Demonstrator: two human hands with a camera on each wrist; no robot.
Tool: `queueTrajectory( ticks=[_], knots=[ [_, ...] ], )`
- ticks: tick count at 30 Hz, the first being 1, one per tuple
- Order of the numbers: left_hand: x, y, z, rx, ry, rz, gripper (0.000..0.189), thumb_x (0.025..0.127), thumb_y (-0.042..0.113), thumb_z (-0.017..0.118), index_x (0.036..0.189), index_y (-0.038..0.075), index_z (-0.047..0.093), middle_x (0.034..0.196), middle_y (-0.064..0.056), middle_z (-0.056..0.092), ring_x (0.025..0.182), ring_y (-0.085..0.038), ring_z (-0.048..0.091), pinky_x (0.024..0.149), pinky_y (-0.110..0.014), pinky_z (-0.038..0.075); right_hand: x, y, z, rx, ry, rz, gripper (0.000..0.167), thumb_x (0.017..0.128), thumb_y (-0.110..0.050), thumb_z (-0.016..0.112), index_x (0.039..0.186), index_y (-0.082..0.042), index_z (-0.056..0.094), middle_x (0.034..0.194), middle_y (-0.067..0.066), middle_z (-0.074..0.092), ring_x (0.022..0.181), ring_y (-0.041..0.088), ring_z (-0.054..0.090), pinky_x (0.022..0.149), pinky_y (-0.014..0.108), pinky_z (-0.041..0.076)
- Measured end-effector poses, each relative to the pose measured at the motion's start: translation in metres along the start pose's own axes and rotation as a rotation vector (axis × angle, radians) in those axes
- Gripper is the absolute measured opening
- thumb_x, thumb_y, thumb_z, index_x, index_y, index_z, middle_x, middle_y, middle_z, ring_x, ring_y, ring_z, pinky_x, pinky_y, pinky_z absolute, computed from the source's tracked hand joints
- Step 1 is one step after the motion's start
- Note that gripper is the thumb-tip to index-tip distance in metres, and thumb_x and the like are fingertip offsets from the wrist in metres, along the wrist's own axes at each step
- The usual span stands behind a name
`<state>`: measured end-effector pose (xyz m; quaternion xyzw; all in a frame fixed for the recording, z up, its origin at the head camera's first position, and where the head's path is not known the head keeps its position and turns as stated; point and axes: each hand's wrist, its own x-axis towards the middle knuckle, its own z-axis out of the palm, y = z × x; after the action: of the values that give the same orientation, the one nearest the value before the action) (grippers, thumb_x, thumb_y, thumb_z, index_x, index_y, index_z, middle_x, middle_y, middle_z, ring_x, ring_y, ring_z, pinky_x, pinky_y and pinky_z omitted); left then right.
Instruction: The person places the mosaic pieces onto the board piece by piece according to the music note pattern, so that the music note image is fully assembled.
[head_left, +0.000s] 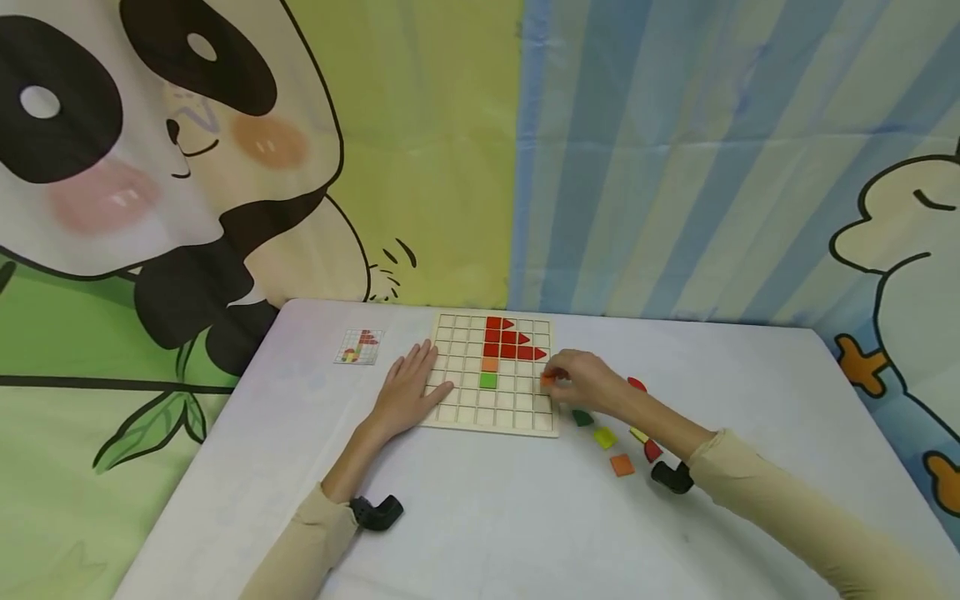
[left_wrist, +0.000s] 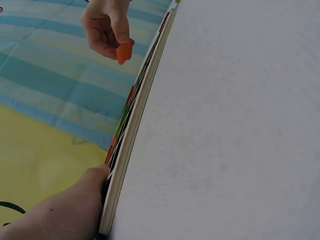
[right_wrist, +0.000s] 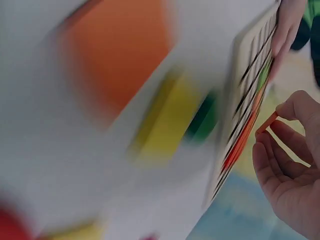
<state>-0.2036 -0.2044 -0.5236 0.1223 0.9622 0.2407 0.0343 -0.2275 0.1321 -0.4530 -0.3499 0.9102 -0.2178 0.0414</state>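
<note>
Right hand [head_left: 588,382]: thumb and fingers are clamped together on the edges of an orange piece [right_wrist: 267,124], which is held over the right side of the grid board. Left hand [head_left: 408,392]: the fingers are straight, with the thumb set apart, and rest on the left edge of the board. The grid board [head_left: 517,400] carries three rows of red pieces [head_left: 507,352], each ending in a point to the right; beneath their left end lie an orange square [head_left: 490,364] and, nearer, a green square [head_left: 488,380]. The head view alone shows this layout in plan. The left wrist view gives the board edge-on and shows a gap between it and the held piece; the right wrist view shows the pinch most closely, with the loose pieces blurred.

To the right of the board lie a dark green piece [head_left: 582,417], a yellow square [head_left: 605,437], an orange tile [head_left: 622,465], a narrow yellow piece [head_left: 638,435] and two loose red pieces [head_left: 652,451]. To the left lies a small pattern card [head_left: 358,347]. All rest on the white bench [head_left: 487,517]. A black device is at each wrist, beside a beige sleeve [head_left: 795,508]. Beyond the far edge stands a printed backdrop [head_left: 420,125]: a panda at left, blue stripes and a white figure at right.
</note>
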Motion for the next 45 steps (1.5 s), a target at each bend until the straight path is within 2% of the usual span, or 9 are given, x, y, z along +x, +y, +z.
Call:
queueTrajectory(
  ticks=[2, 5, 9, 18, 23, 31, 36, 41, 45],
  knots=[
    [0.0, 0.0, 0.0, -0.007, 0.006, 0.001, 0.083, 0.105, 0.051, 0.051, 0.164, 0.002, 0.018, 0.174, -0.015, 0.012, 0.162, -0.034, 0.008, 0.13, -0.057, 0.007, 0.009, -0.022, 0.01, 0.015, -0.019, -0.087, 0.013, 0.088, -0.008, 0.076, 0.1, -0.003, 0.075, 0.093, 0.005, 0.073, 0.083, 0.017, 0.065, 0.078, 0.032, 0.059],
    [0.0, 0.0, -0.001, -0.013, 0.013, 0.002, 0.083, 0.105, 0.051, 0.051, 0.164, 0.002, 0.019, 0.173, -0.016, 0.013, 0.162, -0.035, 0.008, 0.13, -0.057, 0.007, 0.022, -0.048, 0.027, 0.023, -0.052, -0.168, 0.011, 0.09, -0.008, 0.073, 0.099, -0.004, 0.076, 0.094, 0.004, 0.073, 0.084, 0.015, 0.064, 0.077, 0.027, 0.057],
    [0.0, 0.001, -0.001, -0.011, 0.01, 0.006, 0.082, 0.105, 0.051, 0.051, 0.164, 0.002, 0.021, 0.173, -0.016, 0.014, 0.162, -0.035, 0.01, 0.13, -0.057, 0.008, 0.034, -0.064, 0.046, 0.015, -0.06, -0.194, 0.009, 0.09, -0.004, 0.07, 0.096, -0.005, 0.077, 0.091, 0.003, 0.072, 0.08, 0.013, 0.061, 0.074, 0.022, 0.053],
    [-0.001, 0.001, -0.002, -0.008, -0.007, -0.003, 0.083, 0.105, 0.051, 0.052, 0.165, 0.003, 0.019, 0.174, -0.015, 0.012, 0.162, -0.034, 0.008, 0.13, -0.057, 0.006, 0.036, -0.073, 0.054, -0.188, 0.025, -0.201, 0.004, 0.09, -0.002, 0.072, 0.087, -0.003, 0.076, 0.079, 0.005, 0.066, 0.073, 0.017, 0.06, 0.066, 0.024, 0.054],
    [-0.001, 0.001, -0.002, -0.001, -0.015, -0.003, 0.083, 0.106, 0.052, 0.05, 0.165, 0.003, 0.018, 0.174, -0.015, 0.011, 0.162, -0.034, 0.007, 0.13, -0.056, 0.006, 0.036, -0.076, 0.056, -0.24, 0.048, -0.226, 0.007, 0.089, 0.0, 0.073, 0.083, -0.003, 0.074, 0.078, 0.006, 0.063, 0.071, 0.018, 0.057, 0.064, 0.024, 0.052],
    [-0.002, 0.002, -0.004, -0.011, -0.004, 0.001, 0.083, 0.105, 0.051, 0.051, 0.164, 0.003, 0.019, 0.174, -0.015, 0.011, 0.162, -0.034, 0.008, 0.13, -0.057, 0.007, 0.037, -0.076, 0.057, -0.293, 0.052, -0.233, 0.006, 0.092, 0.0, 0.073, 0.087, -0.003, 0.073, 0.083, 0.009, 0.064, 0.076, 0.021, 0.062, 0.068, 0.027, 0.055],
    [-0.001, 0.003, -0.002, -0.024, -0.002, -0.001, 0.083, 0.105, 0.051, 0.052, 0.164, 0.002, 0.02, 0.173, -0.016, 0.012, 0.162, -0.035, 0.008, 0.13, -0.057, 0.006, 0.01, -0.082, 0.051, -0.238, 0.013, -0.253, 0.006, 0.092, -0.005, 0.075, 0.097, -0.009, 0.075, 0.098, 0.008, 0.07, 0.088, 0.022, 0.065, 0.072, 0.026, 0.057],
    [-0.001, 0.003, -0.001, -0.016, -0.009, -0.001, 0.083, 0.105, 0.05, 0.052, 0.164, 0.002, 0.018, 0.173, -0.016, 0.012, 0.162, -0.035, 0.007, 0.13, -0.057, 0.006, -0.037, -0.083, 0.038, -0.145, -0.042, -0.202, 0.026, 0.088, -0.014, 0.082, 0.114, -0.009, 0.077, 0.112, 0.006, 0.071, 0.103, 0.022, 0.066, 0.082, 0.027, 0.059],
    [-0.002, 0.002, -0.002, -0.011, 0.0, 0.006, 0.083, 0.105, 0.05, 0.053, 0.164, 0.001, 0.02, 0.173, -0.016, 0.012, 0.162, -0.035, 0.008, 0.129, -0.058, 0.006, -0.068, -0.067, 0.022, -0.104, -0.031, -0.115, 0.03, 0.086, -0.013, 0.084, 0.115, -0.009, 0.078, 0.112, 0.004, 0.071, 0.103, 0.021, 0.067, 0.081, 0.028, 0.06]
  ],
)
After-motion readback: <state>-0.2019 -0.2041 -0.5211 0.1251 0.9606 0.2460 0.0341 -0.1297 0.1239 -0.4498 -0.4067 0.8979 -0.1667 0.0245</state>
